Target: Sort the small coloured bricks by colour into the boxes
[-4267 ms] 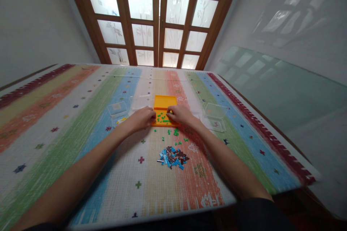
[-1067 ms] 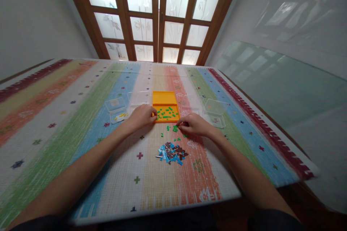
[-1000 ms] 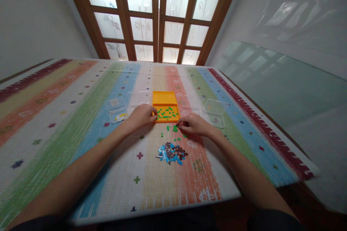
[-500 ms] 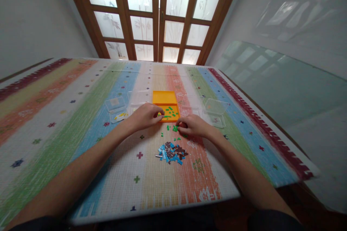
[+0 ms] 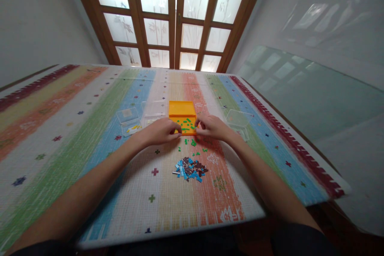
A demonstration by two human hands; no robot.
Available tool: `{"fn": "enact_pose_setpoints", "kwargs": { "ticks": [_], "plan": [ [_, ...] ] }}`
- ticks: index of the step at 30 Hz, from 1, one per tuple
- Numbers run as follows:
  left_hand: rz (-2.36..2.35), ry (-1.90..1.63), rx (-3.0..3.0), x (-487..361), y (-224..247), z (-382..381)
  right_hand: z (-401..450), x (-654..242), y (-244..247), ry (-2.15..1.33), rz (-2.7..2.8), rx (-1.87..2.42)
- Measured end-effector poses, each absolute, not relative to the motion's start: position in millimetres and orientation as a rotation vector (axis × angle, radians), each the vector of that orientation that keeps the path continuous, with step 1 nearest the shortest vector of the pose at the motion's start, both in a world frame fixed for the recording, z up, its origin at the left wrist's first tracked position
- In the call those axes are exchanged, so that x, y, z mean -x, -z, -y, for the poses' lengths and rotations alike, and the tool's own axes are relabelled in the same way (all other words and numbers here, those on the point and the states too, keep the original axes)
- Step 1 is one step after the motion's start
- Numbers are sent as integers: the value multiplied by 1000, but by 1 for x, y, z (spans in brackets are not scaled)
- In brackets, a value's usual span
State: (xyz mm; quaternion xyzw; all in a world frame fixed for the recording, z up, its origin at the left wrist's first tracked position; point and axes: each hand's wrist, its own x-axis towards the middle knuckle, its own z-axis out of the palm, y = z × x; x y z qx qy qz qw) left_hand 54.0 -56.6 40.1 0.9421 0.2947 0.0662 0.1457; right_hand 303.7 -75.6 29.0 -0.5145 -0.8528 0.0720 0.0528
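A small yellow box (image 5: 182,108) lies open with several green toy bricks (image 5: 188,120) in its near half. My left hand (image 5: 164,131) rests at the box's front left corner, fingertips pinched; anything between them is hidden. At the right edge of the box is my right hand (image 5: 212,127), thumb and fingers drawn together over the rim, and I cannot make out what they hold. Loose green bricks (image 5: 193,143) are scattered on the cloth just in front of the box. Closer to me sits a pile of blue and dark brown bricks (image 5: 189,169).
Left of the box, a clear plastic case (image 5: 129,115) stands open with yellow pieces inside. Another clear case (image 5: 239,118) is open at the right, partly behind my right hand. A striped cloth (image 5: 135,196) covers the table, whose near edge runs before my body.
My right hand has moved from the loose green bricks up and away from me to the box's right edge. My left hand has dropped slightly toward the box's front corner.
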Motion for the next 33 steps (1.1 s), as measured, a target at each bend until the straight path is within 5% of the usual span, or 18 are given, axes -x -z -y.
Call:
{"fn": "enact_pose_setpoints", "kwargs": {
  "ticks": [18,33],
  "plan": [
    [-872,9,-2723,-71,-23,74,44,-289,-32,-140,2619,1855],
    [-886,-150,-2716,-74,-12,77,101,-321,-31,-431,2493,1371]
  ]
}}
